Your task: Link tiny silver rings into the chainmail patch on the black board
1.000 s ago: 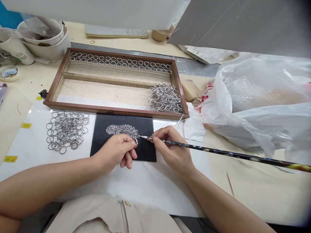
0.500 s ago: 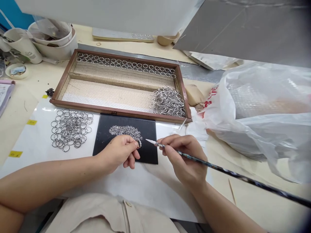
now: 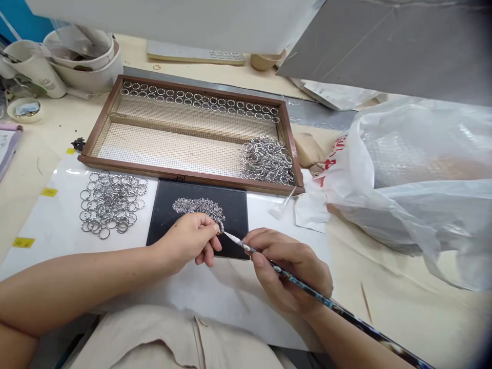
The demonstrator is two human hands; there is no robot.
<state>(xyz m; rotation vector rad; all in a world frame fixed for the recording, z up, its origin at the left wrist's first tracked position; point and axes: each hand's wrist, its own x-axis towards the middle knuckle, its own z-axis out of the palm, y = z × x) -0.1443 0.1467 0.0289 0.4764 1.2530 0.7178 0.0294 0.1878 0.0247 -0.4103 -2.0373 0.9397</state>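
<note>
A small metal ring is located near the centre of the frame, above the black pad and at the near edge of a heap of tiny glittering pieces. The ring is pinched between thumb and forefinger of the left hand; the other fingers are loosely curled beneath. A slim dark pen-like tool is grasped by the right hand low on its shaft, near the pale tip, which is pointed at the ring; whether contact is made cannot be told. Handling, as judged: the ring should be light, stiff and rather slippery, easily rolled or spun if pinched off-centre; it is best held by a short arc of the band, with the opposite side left exposed. The tiny pieces are judged too fine for fingertips and readily scattered. The tool is presumed light and rigid, best gripped just behind the tip, its long tail, directed toward the lower right of the frame, being liable to swing. Loose rings are piled at centre left; in the wood-framed tray, upper centre, further rings are set in two rows and heaped at its right end.
</note>
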